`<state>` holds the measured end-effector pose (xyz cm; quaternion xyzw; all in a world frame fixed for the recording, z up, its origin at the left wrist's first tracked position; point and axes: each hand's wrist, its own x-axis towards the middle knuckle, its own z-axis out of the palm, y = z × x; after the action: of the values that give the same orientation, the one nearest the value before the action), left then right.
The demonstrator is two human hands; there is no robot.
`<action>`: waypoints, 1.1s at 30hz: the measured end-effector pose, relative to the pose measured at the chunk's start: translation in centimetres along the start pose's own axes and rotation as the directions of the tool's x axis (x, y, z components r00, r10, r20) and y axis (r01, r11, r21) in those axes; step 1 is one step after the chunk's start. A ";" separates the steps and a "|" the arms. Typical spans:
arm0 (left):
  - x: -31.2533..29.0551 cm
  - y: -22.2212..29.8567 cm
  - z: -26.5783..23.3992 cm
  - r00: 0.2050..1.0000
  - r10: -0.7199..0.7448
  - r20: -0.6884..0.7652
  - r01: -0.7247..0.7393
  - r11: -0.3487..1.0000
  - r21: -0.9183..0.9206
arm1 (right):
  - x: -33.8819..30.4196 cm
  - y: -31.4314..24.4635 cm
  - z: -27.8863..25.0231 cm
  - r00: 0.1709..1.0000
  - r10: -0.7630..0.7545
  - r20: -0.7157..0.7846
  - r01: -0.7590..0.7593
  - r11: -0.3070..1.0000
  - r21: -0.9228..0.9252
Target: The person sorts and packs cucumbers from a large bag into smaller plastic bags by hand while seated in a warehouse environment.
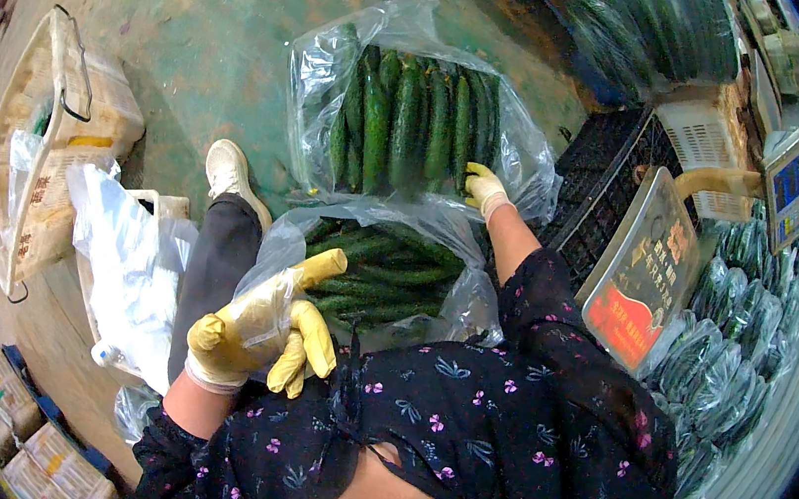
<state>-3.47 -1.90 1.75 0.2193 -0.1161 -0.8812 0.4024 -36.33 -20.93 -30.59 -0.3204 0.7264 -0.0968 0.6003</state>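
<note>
Both my hands wear pale yellow gloves. My right hand [485, 190] is closed at the lower end of a dark green cucumber [461, 127] at the right of an upright row. That row of several cucumbers [403, 120] lies in a container lined with a clear plastic bag [314, 69]. Closer to my body, a second clear bag [478, 304] holds cucumbers [382, 272] lying crosswise. My left hand [261, 322] hovers at its left edge, fingers apart, one stretched toward the cucumbers. A bit of clear film shows against its palm.
On the right stand a black crate [601, 165] and a scale with a printed platform [641, 269] and display [788, 188]. Beyond it lie bagged cucumbers [730, 360]. To the left are a worn handled basket [87, 111] and white plastic bags [134, 262]. My shoe [225, 168] rests on the floor.
</note>
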 end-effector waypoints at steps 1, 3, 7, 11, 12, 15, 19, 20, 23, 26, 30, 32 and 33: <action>0.0 0.0 -0.5 1.000 0.000 0.003 0.000 1.000 -0.010 | -1.4 -1.2 0.9 1.000 0.013 -0.010 -0.013 0.998 0.062; -0.1 0.0 -0.4 1.000 -0.004 0.006 0.004 1.000 -0.017 | -2.5 -2.4 2.0 0.999 0.032 -0.016 -0.029 0.980 0.195; 0.2 0.2 -0.2 0.999 -0.033 0.024 0.034 0.999 -0.011 | 1.2 -4.1 1.4 0.978 0.172 0.118 -0.130 0.944 -0.303; 0.0 0.2 -0.1 1.000 -0.029 0.000 0.028 0.999 -0.029 | 2.2 -3.7 1.9 0.999 0.053 -0.003 -0.053 0.986 -0.159; 0.1 0.3 0.0 0.999 -0.038 0.007 0.038 0.999 -0.030 | 2.9 -2.7 1.6 0.998 0.009 -0.069 -0.023 0.979 -0.203; -0.1 0.0 -0.4 1.000 -0.021 0.005 0.021 0.998 -0.057 | 0.7 -3.1 2.9 0.996 0.038 -0.078 -0.034 0.999 0.042; -0.1 0.0 -0.3 1.000 -0.014 0.019 0.015 0.998 -0.053 | 0.9 -2.5 2.7 0.993 0.115 -0.026 -0.100 0.938 0.332; -0.1 0.1 -0.3 1.000 -0.016 0.009 0.017 0.999 -0.041 | 1.5 -2.0 2.2 0.989 0.151 0.000 -0.139 0.909 0.394; 0.1 0.5 0.4 0.999 -0.037 -0.010 0.037 0.999 0.003 | 3.5 -0.4 1.9 0.988 0.139 -0.062 -0.108 0.928 0.358; 0.0 0.4 0.2 1.000 -0.012 0.006 0.012 1.000 0.018 | 3.4 -1.3 2.3 0.986 0.164 0.001 -0.159 0.952 0.261; -0.5 -0.2 -0.2 0.998 0.057 0.000 -0.057 0.998 -0.012 | -0.4 -2.8 2.7 0.995 0.034 0.099 -0.070 0.921 0.383; -0.6 0.0 -0.3 0.998 0.059 0.007 -0.060 0.997 0.043 | -2.2 -3.6 2.0 0.991 -0.043 0.126 -0.021 0.885 0.465; -0.6 -0.1 -0.4 0.996 0.085 0.015 -0.086 0.995 0.054 | -3.0 -3.9 1.4 0.987 -0.082 0.135 0.003 0.863 0.505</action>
<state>-2.99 -1.37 1.52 0.2195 -0.1518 -0.8610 0.4330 -33.39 -21.85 -26.46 -0.1752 0.6209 -0.2713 0.7143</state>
